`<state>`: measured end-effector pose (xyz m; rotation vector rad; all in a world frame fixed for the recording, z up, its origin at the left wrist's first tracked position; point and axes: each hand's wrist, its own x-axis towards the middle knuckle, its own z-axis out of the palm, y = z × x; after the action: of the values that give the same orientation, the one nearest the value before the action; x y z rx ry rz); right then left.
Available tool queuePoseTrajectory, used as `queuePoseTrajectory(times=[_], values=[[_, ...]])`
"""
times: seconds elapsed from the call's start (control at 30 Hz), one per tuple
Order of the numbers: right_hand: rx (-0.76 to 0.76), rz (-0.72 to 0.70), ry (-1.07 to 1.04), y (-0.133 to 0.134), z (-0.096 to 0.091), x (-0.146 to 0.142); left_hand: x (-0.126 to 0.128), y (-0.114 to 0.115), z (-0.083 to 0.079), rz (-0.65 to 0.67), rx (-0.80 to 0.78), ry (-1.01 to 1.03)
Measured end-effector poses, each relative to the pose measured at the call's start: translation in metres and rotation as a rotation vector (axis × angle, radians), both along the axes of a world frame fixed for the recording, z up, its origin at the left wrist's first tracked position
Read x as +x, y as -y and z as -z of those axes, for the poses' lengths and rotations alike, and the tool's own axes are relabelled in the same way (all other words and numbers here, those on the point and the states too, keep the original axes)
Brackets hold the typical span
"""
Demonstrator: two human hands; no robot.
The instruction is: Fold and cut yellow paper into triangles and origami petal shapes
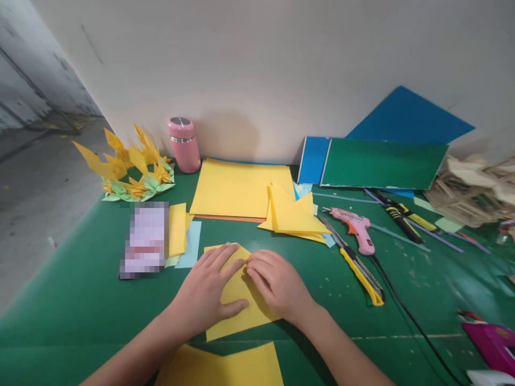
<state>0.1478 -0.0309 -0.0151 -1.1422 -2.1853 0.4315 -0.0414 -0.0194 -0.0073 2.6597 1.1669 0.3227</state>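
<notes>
A yellow sheet of paper [233,324] lies on the green table in front of me. My left hand [209,284] rests flat on it, fingers spread. The fingers of my right hand [277,281] are pinched together at the sheet's upper right edge, close to my left fingertips. A small fold of the paper seems to be between them, though the fingers partly hide it. Nearer to me, a second yellow sheet [225,370] lies partly out of view, with a notch in its top edge.
Behind lie a stack of yellow paper [237,187] and pointed yellow cut-outs [293,212]. On the right are a utility knife [360,273], a pink glue gun [354,225] with its cord, and pliers [398,217]. A phone [147,238], paper crown [137,171] and pink flask [185,147] stand left.
</notes>
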Motion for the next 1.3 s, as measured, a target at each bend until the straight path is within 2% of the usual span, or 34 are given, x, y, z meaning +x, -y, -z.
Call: queuePoseTrajectory(times=[0.27,0.57,0.8,1.0,1.17,1.3], values=[[-0.008,-0.009,0.225,-0.015,-0.007,-0.009,0.0,-0.001,0.003,-0.002,0.015,-0.008],[-0.031,-0.041,0.298,-0.018,-0.006,-0.007,0.0,0.001,0.005,-0.058,0.006,0.062],[0.006,-0.084,0.39,-0.015,0.0,-0.002,0.001,0.0,0.004,-0.037,-0.003,0.027],[0.03,-0.053,0.312,0.001,0.004,0.017,0.001,0.0,0.006,-0.021,0.012,0.013],[-0.015,-0.009,0.159,0.016,-0.005,0.036,0.001,0.0,0.007,-0.025,0.023,0.022],[0.004,-0.031,0.095,0.019,-0.01,0.048,0.0,0.001,0.008,-0.024,0.032,0.032]])
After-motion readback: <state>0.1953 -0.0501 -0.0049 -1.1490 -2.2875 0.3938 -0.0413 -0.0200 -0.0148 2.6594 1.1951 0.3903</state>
